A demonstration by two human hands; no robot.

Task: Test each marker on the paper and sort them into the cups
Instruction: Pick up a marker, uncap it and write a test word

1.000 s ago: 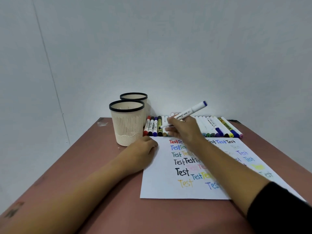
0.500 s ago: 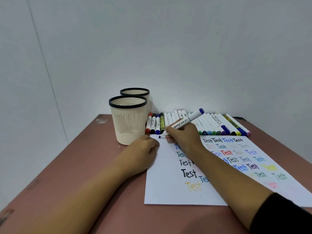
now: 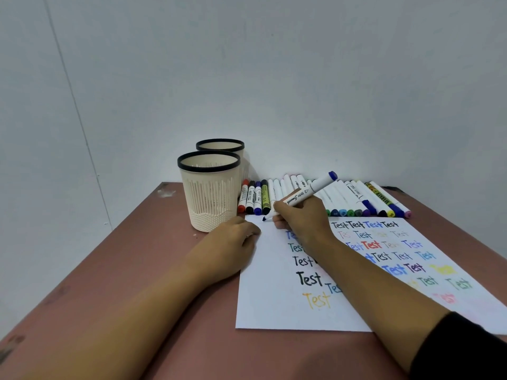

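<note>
Grip: right hand (image 3: 299,215) pinches the marker (image 3: 310,191) low on its barrel, fingers curled close round it, as one holds a pen.
Other hand: left hand (image 3: 233,242) rests on the left edge of the paper (image 3: 269,303), fingers loosely bent, holding nothing.
Position: marker is tilted, its tip at the far left corner of the paper; whether it touches, I cannot tell.
Handling: probably light, stiff and smooth; hold it near the tip to write, at the middle to drop it.
Targets: near cup (image 3: 210,204) and far cup (image 3: 219,146) stand just left of the paper.
Waiting: row (image 3: 345,198) of markers beyond the paper.
</note>
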